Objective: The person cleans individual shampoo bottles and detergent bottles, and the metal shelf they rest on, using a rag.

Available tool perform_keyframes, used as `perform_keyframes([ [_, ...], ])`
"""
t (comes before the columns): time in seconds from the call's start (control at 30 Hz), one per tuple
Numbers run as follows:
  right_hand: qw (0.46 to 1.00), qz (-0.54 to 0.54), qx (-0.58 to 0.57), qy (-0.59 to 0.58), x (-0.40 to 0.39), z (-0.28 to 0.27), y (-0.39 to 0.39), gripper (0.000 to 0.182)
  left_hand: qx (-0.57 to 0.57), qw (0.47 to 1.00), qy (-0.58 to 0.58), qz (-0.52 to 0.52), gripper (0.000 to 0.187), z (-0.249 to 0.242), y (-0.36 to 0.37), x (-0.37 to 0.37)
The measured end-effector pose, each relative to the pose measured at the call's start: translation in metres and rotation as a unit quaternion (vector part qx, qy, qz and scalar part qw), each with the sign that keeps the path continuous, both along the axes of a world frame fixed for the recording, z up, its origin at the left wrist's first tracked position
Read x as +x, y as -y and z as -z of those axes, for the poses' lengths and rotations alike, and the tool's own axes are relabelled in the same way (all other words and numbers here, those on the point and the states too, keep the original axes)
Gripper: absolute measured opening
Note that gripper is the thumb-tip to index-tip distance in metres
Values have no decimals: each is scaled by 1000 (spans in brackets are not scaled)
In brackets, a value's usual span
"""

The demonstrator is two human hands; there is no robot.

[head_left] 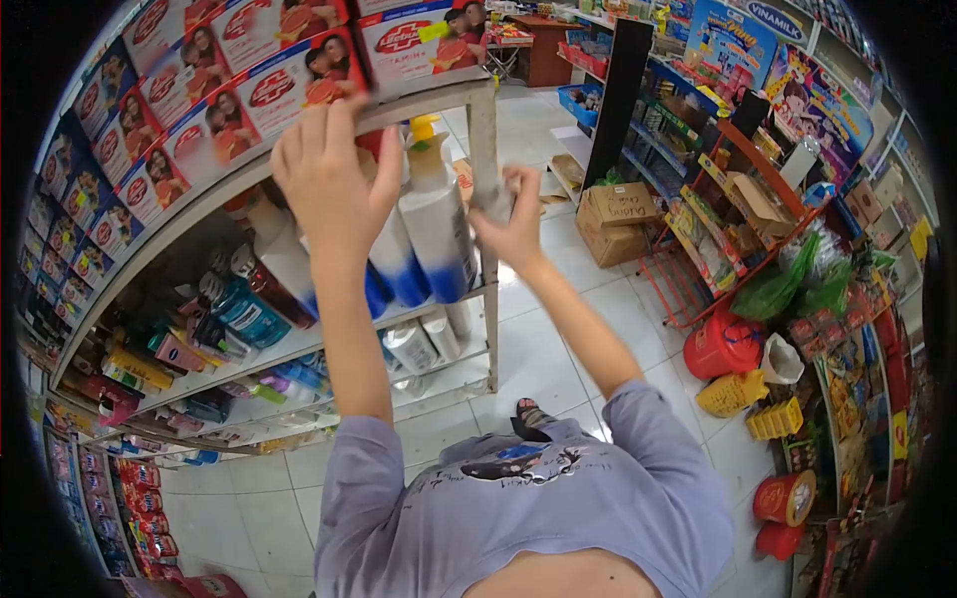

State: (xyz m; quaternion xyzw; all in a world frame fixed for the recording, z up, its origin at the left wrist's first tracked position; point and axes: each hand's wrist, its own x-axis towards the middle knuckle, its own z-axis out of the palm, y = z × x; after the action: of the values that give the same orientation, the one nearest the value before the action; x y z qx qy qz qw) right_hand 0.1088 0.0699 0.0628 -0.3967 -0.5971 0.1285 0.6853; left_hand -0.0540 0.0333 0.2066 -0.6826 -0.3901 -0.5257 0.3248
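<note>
My left hand (327,179) is raised in front of the shelf unit, fingers and thumb apart. Its fingertips lie over the upper shelf edge (234,159), just below red and white Lifebuoy soap boxes (261,95). At the corner post (483,135), my right hand (515,221) is closed round a grey crumpled thing (493,202), blurred and cloth-like, against the post. Between my forearms stand white bottles with blue bases (436,229), one with a yellow top. A blue mouthwash bottle (244,309) and a dark red bottle (274,289) stand left of my left forearm.
Lower shelves (439,399) hold more bottles and tubes. Cardboard boxes (613,219) stand on the tiled floor beyond the unit. To the right are a red wire rack (688,269), a red bucket (723,344) and a yellow bag (731,395).
</note>
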Motion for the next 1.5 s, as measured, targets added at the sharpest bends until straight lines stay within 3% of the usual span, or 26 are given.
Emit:
perform_keyframes([
  [0.07,999,-32,28,-7,-2,-62,16,53,17,1000,-1,4,28,-1,-1,-2],
  [0.17,996,-55,74,-3,12,-89,-16,50,8,1000,5,12,26,0,1,-3],
  [0.23,961,-255,-91,-53,22,-104,-14,42,-8,1000,5,18,28,1,4,-6],
  [0.27,962,-253,-87,-50,22,-110,-11,42,-20,1000,1,22,29,-1,4,-6],
  [0.33,919,-362,-115,-104,23,-119,-6,42,-18,999,4,28,29,-2,5,-7],
  [0.4,918,-371,-118,-81,25,-121,-7,36,-48,999,5,14,29,-3,8,-6],
  [0.47,887,-404,-164,-151,21,-119,-9,32,-43,999,1,15,29,-4,8,-7],
  [0.53,881,-395,-165,-199,16,-109,-8,30,-46,999,0,16,29,0,7,-6],
  [0.6,893,-358,-156,-223,11,-108,-10,46,4,1000,-9,18,26,-2,4,-7],
  [0.63,896,-325,-154,-261,7,-106,-11,69,-7,1000,-7,17,26,-3,4,-7],
  [0.73,906,-308,-159,-244,6,-107,-7,84,-24,1000,-2,17,26,-4,8,-6],
  [0.8,915,-311,-142,-215,8,-102,-15,81,-26,999,-12,14,26,-3,8,-5],
  [0.87,970,-184,-57,-151,6,-88,-37,72,-4,998,-39,-52,27,-2,5,-5],
  [0.93,972,-173,-41,-156,4,-103,-21,67,-2,998,-64,-19,27,-2,7,-6],
  [1.0,972,-164,-36,-163,0,-96,-20,62,-1,995,-74,-68,28,-4,6,-5],
  [1.23,960,-217,-43,-169,-1,-98,-17,52,22,993,-55,-103,31,0,-4,0],
  [1.3,981,-134,-16,-142,-4,-99,-16,50,50,993,-51,-95,31,5,-14,-1],
  [1.43,975,-161,-18,-151,-4,-102,3,48,103,988,-28,-108,32,13,-25,0],
  [1.5,990,-78,26,-113,-7,-100,-4,41,114,987,-31,-108,33,14,-30,-3],
])
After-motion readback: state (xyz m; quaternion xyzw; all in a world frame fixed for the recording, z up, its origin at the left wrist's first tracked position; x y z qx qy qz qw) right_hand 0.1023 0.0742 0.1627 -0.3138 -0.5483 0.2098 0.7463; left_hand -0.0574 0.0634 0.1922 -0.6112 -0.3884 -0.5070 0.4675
